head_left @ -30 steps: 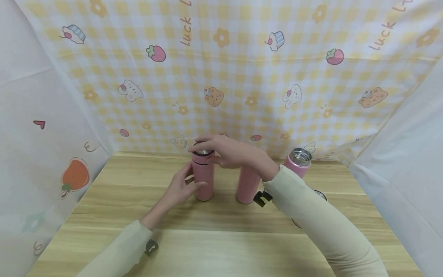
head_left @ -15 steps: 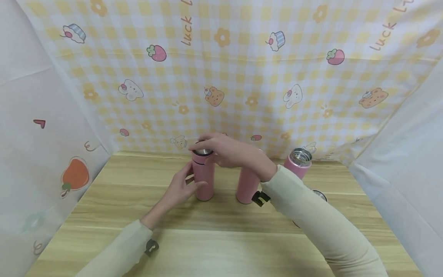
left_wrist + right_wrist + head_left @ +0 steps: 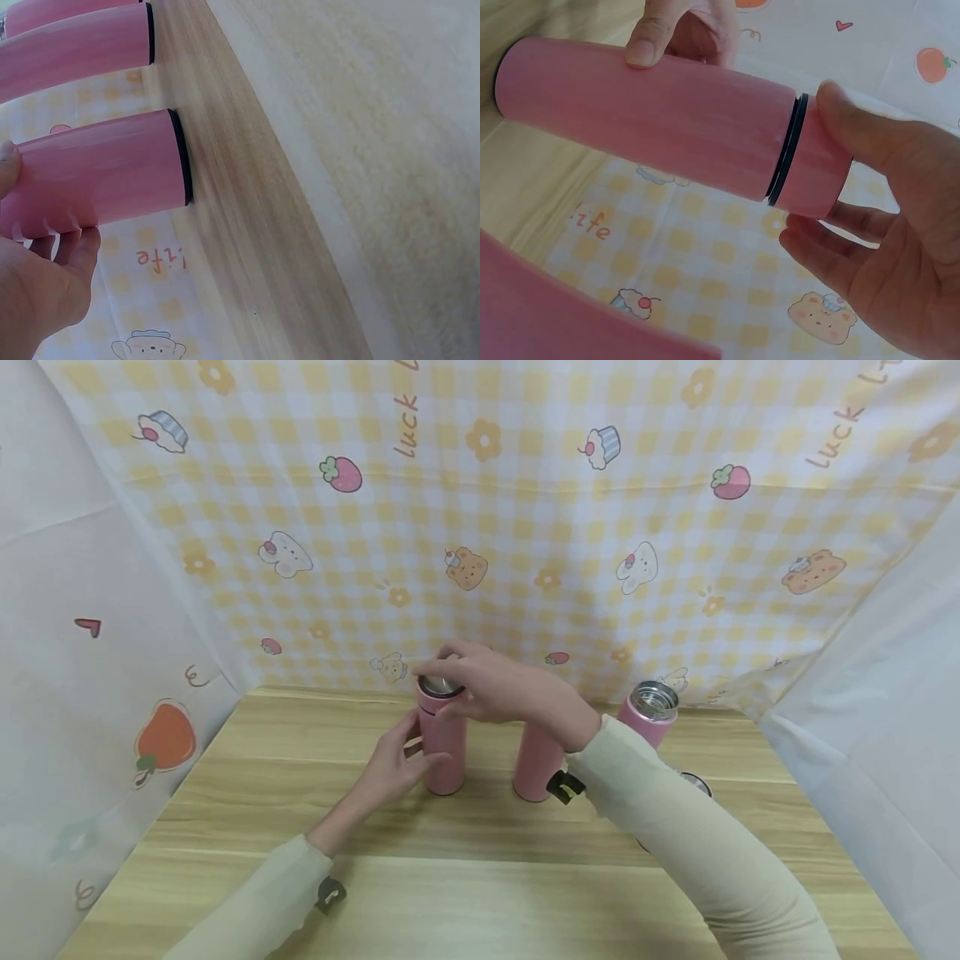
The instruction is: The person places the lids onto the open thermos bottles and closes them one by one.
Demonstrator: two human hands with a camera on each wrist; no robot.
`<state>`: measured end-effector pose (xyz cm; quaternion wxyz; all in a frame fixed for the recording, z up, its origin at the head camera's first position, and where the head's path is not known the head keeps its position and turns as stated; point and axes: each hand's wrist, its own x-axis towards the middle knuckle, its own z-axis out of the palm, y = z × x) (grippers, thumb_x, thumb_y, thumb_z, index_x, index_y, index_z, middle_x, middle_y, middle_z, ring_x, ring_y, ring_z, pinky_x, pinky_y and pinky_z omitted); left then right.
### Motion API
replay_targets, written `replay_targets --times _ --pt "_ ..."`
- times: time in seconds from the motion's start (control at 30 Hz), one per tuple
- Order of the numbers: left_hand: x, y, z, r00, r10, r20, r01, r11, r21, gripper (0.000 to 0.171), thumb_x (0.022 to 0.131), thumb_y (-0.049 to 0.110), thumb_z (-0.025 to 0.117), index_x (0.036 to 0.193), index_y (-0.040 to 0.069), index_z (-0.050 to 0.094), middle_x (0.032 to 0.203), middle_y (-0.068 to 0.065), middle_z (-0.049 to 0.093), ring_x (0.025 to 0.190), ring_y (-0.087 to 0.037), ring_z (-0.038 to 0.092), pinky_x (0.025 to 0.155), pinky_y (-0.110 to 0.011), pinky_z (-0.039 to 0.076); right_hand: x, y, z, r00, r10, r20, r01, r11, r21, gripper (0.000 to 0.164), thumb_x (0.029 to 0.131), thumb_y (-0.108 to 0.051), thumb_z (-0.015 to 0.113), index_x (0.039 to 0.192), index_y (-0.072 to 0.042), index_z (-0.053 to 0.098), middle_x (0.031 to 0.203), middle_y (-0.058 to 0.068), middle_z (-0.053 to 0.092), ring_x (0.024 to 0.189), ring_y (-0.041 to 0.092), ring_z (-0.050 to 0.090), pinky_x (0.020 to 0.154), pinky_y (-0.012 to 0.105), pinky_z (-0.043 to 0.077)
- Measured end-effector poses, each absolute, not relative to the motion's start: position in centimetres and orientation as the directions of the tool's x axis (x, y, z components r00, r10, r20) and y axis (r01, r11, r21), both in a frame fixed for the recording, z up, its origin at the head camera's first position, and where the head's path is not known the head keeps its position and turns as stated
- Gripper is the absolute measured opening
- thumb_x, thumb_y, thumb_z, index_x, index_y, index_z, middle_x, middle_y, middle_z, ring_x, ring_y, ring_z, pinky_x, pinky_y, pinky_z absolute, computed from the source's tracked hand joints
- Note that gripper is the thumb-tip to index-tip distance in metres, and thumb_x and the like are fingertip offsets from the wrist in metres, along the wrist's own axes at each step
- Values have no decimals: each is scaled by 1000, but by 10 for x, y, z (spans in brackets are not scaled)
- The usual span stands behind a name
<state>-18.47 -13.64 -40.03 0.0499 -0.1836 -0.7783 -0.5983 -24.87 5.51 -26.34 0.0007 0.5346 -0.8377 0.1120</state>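
A pink thermos (image 3: pixel 445 747) stands upright on the table, its body gripped low by my left hand (image 3: pixel 390 762). My right hand (image 3: pixel 504 685) holds the thermos's pink lid (image 3: pixel 815 166) at the rim, thumb on one side and fingers on the other. A narrow gap with a dark ring shows between lid and body in the right wrist view. The lid's top looks silvery from the head. Just right of this thermos stands a second pink thermos (image 3: pixel 536 766), its top hidden behind my right hand and forearm.
Farther right, a third pink thermos (image 3: pixel 649 710) stands with its steel mouth uncovered. A round metal-rimmed object (image 3: pixel 697 782) lies mostly hidden behind my right sleeve. The wooden table (image 3: pixel 465 902) ends at a yellow checked cloth (image 3: pixel 517 527) at the back.
My right hand's fingers have shifted slightly around the lid, with the index finger lifting a little and more of the lid's top showing. My left hand keeps its grip in place.
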Motion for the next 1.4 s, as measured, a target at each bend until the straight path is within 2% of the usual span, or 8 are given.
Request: replay_targets --times 0.17,0.27,0.4,0.63,0.8,0.93,1.13,1.4 --pt "-185 -137 -400 -932 226 284 332 217 918 63 89 -4 76 144 -7 44 137 -27 54 126 -41 53 103 -51 49 -253 60 -265 -381 -920 86 -898 347 -270 65 95 -9 73 153 -14 47 149 17 43 131 26 47 105 34 44" --pt "-186 -137 -400 -933 226 280 330 223 917 64 89 -4 76 144 -7 43 137 -27 54 126 -41 53 103 -51 48 -255 61 -264 -344 -935 87 -899 301 -319 62 94 0 70 151 -13 49 153 16 42 140 25 40 109 34 41" --pt "-186 -136 -400 -930 227 289 340 235 910 64 89 -3 76 144 -7 44 137 -26 54 126 -40 53 104 -51 48 -255 60 -261 -329 -942 70 -897 289 -333 57 93 8 65 146 -12 56 152 14 45 141 24 39 106 30 43" --pt "-186 -135 -400 -928 234 289 341 229 912 63 89 -4 76 144 -7 44 136 -26 55 126 -40 54 105 -50 47 -253 58 -259 -361 -932 26 -887 334 -320 61 91 15 61 146 -11 56 152 14 44 135 25 48 99 25 47" --pt "-191 -137 -409 -933 226 279 327 214 921 65 90 -3 76 146 -5 43 138 -26 53 127 -42 52 106 -52 46 -252 56 -259 -386 -923 6 -877 365 -311 61 92 13 64 147 -12 56 152 12 45 130 23 52 97 23 48" --pt "-201 -140 -427 -936 218 276 321 207 924 66 90 -1 77 147 -1 43 140 -22 52 128 -39 52 106 -49 46 -251 55 -259 -388 -922 14 -879 365 -308 60 92 11 66 146 -12 56 145 8 50 121 18 56 95 21 48" --pt "-203 -143 -433 -928 228 296 341 190 921 66 90 6 78 147 5 45 141 -17 53 129 -35 52 106 -46 47 -250 54 -259 -372 -927 44 -891 344 -297 58 92 10 68 145 -11 58 131 4 56 108 14 59 90 20 50" --pt "-203 -143 -433 -925 236 296 344 198 918 68 91 8 78 149 6 43 141 -16 53 129 -34 52 106 -45 47 -248 51 -259 -406 -913 45 -885 381 -268 56 92 4 72 144 -13 59 127 2 59 110 14 59 91 21 49"
